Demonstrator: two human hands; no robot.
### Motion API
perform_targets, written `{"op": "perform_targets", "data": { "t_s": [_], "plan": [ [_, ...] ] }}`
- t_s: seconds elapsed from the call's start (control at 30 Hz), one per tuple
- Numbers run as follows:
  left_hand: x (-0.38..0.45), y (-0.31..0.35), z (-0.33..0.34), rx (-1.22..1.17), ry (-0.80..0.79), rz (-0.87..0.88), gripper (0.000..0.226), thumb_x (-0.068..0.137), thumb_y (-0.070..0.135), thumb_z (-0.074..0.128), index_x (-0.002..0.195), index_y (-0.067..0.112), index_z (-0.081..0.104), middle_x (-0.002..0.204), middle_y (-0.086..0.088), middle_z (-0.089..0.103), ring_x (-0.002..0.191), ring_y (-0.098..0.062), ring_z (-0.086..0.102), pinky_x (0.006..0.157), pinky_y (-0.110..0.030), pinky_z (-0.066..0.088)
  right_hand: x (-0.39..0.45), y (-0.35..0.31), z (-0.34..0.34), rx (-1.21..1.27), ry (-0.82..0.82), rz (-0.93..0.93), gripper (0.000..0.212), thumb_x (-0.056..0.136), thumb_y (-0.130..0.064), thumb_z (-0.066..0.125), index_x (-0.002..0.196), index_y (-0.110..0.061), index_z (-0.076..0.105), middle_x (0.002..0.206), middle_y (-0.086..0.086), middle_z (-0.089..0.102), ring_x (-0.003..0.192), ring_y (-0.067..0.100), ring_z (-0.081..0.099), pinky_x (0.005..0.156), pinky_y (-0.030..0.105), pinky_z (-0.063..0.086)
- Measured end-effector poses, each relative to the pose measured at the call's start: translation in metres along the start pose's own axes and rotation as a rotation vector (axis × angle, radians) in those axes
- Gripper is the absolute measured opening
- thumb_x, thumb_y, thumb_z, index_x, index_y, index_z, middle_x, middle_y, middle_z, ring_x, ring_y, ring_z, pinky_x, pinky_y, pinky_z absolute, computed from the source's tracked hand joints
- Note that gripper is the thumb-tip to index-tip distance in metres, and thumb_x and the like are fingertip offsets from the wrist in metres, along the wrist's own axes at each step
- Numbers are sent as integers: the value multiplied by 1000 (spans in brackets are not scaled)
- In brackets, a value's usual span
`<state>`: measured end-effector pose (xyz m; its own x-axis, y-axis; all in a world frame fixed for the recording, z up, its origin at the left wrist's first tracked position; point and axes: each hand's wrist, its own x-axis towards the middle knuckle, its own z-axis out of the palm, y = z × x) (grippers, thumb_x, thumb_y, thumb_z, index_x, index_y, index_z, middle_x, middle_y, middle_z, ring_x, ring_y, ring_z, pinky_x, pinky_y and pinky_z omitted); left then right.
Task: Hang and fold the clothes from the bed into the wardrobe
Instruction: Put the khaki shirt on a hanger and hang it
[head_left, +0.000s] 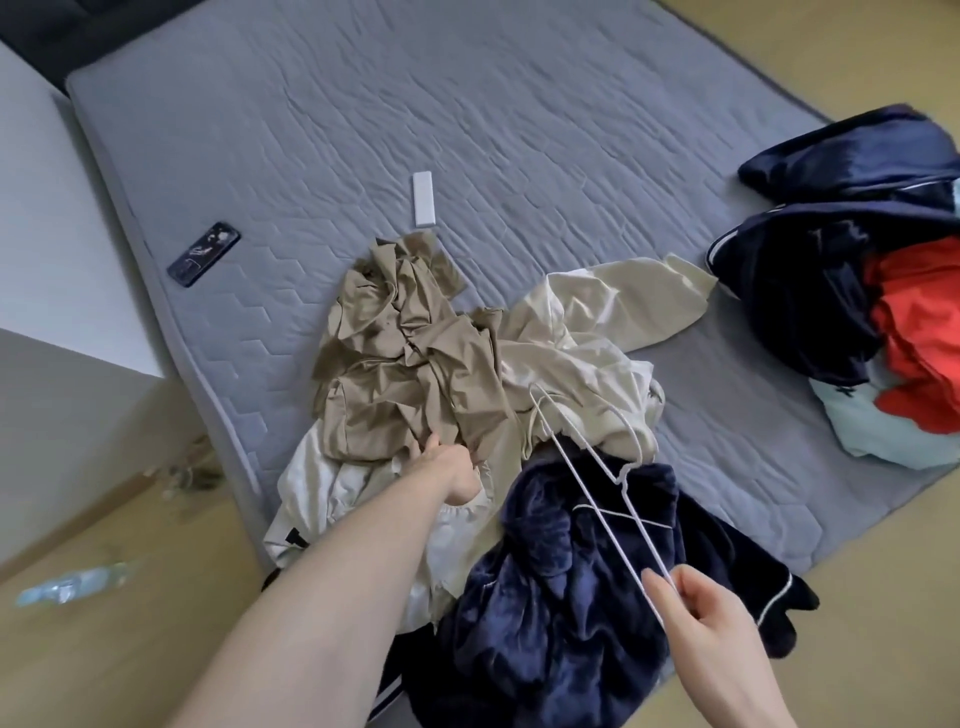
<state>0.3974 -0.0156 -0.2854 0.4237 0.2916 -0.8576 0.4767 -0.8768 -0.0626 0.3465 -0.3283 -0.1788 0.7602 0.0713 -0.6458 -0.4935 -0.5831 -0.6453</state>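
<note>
A heap of clothes lies at the near edge of the grey bed (467, 130): a crumpled tan garment (410, 353), a cream garment (587, 332) and a dark blue fleece garment (561, 587). My left hand (447, 467) reaches into the heap, its fingers buried under the tan garment's lower edge, gripping the cloth. My right hand (706, 618) pinches a white wire hanger (597, 467) by one corner; the hanger slants up over the blue fleece and the cream garment.
A second pile (852, 291) of dark blue, red and pale blue clothes sits at the bed's right edge. A dark phone (203, 253) and a white remote (423, 199) lie on the mattress. A plastic bottle (72, 582) lies on the wooden floor at left.
</note>
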Motion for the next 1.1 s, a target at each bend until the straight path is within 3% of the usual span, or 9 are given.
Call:
{"op": "perform_targets", "data": {
  "t_s": [0.1,0.2,0.33,0.4,0.53,0.67,0.87,1.0,1.1],
  "plan": [
    [-13,-13,0,63,27,53,46,89,18,46,131,14,65,140,-13,58,143,-29,40,126,-55,1,-5,1,3,-1,-4,6,48,94,-26,71,67,-6,36,55,-5,30,52,9,28,59,34,28],
    [-34,-25,-2,-77,159,123,38,89,12,52,119,20,73,126,-3,70,133,-22,53,128,-46,0,-14,-5,3,0,-10,-7,49,94,-25,71,65,-9,35,55,-6,29,51,8,28,60,35,28],
    [-96,-49,-13,-580,510,128,11,88,21,78,92,32,78,95,13,75,103,-8,66,105,-30,48,-39,-25,-2,9,-35,-25,52,95,-27,69,64,-17,28,56,-7,28,53,8,28,60,35,28],
    [-140,-72,-17,-749,596,119,17,86,17,80,90,33,75,84,16,72,83,-2,66,84,-25,56,-61,-42,-6,1,-56,-33,52,95,-29,68,61,-21,30,55,-7,28,53,8,28,61,35,29],
    [-233,-130,-19,-810,599,42,20,96,17,68,113,27,74,89,10,68,81,-13,62,72,-19,45,-116,-80,-16,-1,-117,-82,52,97,-30,67,59,-24,32,55,-8,30,53,9,30,60,35,28],
    [-334,-183,-27,-911,696,81,29,99,16,65,80,38,71,69,5,68,56,-6,51,51,-16,36,-178,-119,-16,23,-139,-182,49,95,-26,70,70,-17,29,58,-7,31,54,11,28,59,33,27],
    [-481,-237,-47,-1145,953,352,13,96,35,60,90,38,72,76,12,69,65,-17,58,65,-23,45,-266,-154,25,-31,-132,-389,51,78,-44,81,77,-15,40,67,-10,56,56,6,43,60,31,41],
    [-555,-252,-39,-1268,905,546,16,90,47,60,91,36,72,75,5,61,70,-10,52,69,-23,41,-318,-165,78,-105,-200,-462,62,60,-60,90,102,-43,48,116,-31,59,99,-2,63,78,24,54],
    [-595,-260,-29,-1356,826,704,21,88,52,63,92,34,73,72,3,60,66,-10,50,62,-20,43,-355,-170,117,-133,-228,-525,64,60,-56,93,103,-49,46,112,-27,65,100,-8,63,75,23,54]
  ]
}}
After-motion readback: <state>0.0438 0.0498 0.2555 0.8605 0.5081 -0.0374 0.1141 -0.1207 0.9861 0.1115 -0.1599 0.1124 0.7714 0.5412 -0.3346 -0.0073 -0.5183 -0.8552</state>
